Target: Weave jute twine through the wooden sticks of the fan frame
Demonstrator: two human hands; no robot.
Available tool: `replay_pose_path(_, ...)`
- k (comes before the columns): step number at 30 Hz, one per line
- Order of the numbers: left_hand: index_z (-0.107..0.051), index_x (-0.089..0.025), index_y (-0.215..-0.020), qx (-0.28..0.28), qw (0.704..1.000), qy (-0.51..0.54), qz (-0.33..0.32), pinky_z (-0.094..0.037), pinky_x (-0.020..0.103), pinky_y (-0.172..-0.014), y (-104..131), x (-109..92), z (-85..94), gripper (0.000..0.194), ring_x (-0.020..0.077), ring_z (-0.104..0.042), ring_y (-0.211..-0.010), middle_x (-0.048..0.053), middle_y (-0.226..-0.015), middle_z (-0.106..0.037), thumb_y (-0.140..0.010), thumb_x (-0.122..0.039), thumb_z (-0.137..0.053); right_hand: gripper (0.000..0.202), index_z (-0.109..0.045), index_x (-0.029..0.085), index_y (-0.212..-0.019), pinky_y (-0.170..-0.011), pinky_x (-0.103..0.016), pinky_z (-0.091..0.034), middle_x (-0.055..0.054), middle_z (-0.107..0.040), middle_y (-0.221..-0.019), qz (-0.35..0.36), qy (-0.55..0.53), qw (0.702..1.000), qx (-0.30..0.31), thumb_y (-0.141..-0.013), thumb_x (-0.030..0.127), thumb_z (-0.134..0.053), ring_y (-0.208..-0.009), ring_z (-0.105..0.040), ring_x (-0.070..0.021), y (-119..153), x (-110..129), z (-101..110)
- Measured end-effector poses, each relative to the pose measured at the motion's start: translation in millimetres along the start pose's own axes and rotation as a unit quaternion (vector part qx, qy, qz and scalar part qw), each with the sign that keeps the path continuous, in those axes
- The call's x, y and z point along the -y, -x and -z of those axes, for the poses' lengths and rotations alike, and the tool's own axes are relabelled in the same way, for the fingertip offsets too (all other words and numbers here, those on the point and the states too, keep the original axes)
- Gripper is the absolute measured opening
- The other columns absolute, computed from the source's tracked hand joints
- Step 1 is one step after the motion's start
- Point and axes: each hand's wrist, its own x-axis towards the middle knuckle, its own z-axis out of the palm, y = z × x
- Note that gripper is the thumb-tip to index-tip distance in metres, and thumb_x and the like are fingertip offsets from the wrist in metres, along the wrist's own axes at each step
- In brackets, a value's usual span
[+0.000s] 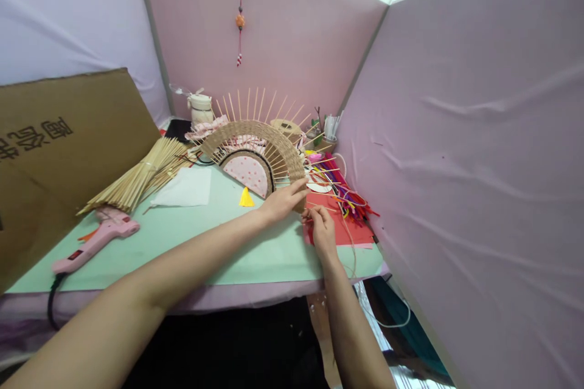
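A half-round fan (259, 131) of thin sticks stands on the table, with a woven twine band across the sticks. At its base is a pink dotted half-disc (246, 171) edged in dark trim, with a yellow tassel (246, 197) below. My left hand (287, 199) grips the right end of the woven band, fingers over its face. Just below and to the right, my right hand (322, 228) is closed in a pinch by the band's end. A loose length of twine (352, 243) hangs beside it; the fingertips partly hide what they hold.
A pink glue gun (98, 240) and a bundle of sticks (141, 173) lie at left, near a white sheet (183, 187) and a large cardboard panel (68, 152). Red paper (360, 232), colourful pipe cleaners (353, 194), a twine roll (286, 127) and a white jar (201, 108) surround the fan.
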Motion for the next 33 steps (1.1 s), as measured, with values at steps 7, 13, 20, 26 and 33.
replay_pose_path(7,-0.059,-0.015,-0.075,-0.169,0.729,0.558,0.357,-0.049,0.027,-0.081,29.1,-21.3,-31.1,0.018,0.0118,-0.059,-0.076,0.004,-0.09,-0.063,-0.069,0.0,-0.064,0.022,-0.055,0.019,-0.072,-0.056,-0.023,-0.037,0.002,-0.059,-0.069,0.025,-0.045,0.999,0.003,-0.087,0.035,-0.051,-0.058,-0.05,-0.0107,1.9,-2.3,2.8)
replay_pose_path(13,-0.056,-0.013,-0.069,-0.1,0.587,0.703,0.388,-0.052,0.025,-0.066,21.5,-36.0,-41.6,0.025,0.0123,-0.061,-0.062,0.005,-0.066,-0.06,-0.09,-0.026,-0.056,0.02,-0.056,0.019,-0.072,-0.058,-0.024,-0.039,0.002,-0.058,-0.07,0.034,-0.05,0.998,0.021,-0.086,0.033,-0.053,-0.061,-0.05,-0.0111,2.6,10.1,-1.2)
replay_pose_path(20,-0.057,-0.013,-0.074,-0.11,0.513,0.772,0.359,-0.047,0.023,-0.053,13.2,-22.3,-36.7,0.024,0.0116,-0.059,-0.054,0.002,-0.06,-0.06,-0.091,-0.03,-0.056,0.022,-0.055,0.02,-0.075,-0.059,-0.024,-0.038,0.003,-0.052,-0.062,0.027,0.102,0.99,0.094,-0.088,0.038,-0.053,-0.058,-0.048,-0.0118,29.6,32.3,1.0)
replay_pose_path(26,-0.06,-0.014,-0.079,-0.141,0.5,0.777,0.356,-0.052,0.025,-0.069,19.6,-22.1,-39.2,0.013,0.0119,-0.065,-0.066,0.004,-0.071,-0.067,-0.088,-0.023,-0.061,0.024,-0.064,0.019,-0.073,-0.068,-0.028,-0.044,-0.003,-0.065,-0.073,-0.027,0.178,0.983,0.04,-0.082,0.04,-0.057,-0.072,-0.058,-0.0179,36.0,20.4,38.8)
replay_pose_path(33,-0.064,-0.014,-0.083,-0.136,0.508,0.772,0.358,-0.05,0.025,-0.068,21.8,-23.6,-40.6,0.011,0.0124,-0.064,-0.067,0.004,-0.071,-0.067,-0.085,-0.025,-0.066,0.028,-0.073,0.02,-0.087,-0.085,-0.036,-0.048,-0.007,-0.073,-0.094,-0.044,-0.004,0.999,-0.017,-0.072,0.043,-0.069,-0.091,-0.065,-0.0225,-25.9,1.6,37.7)
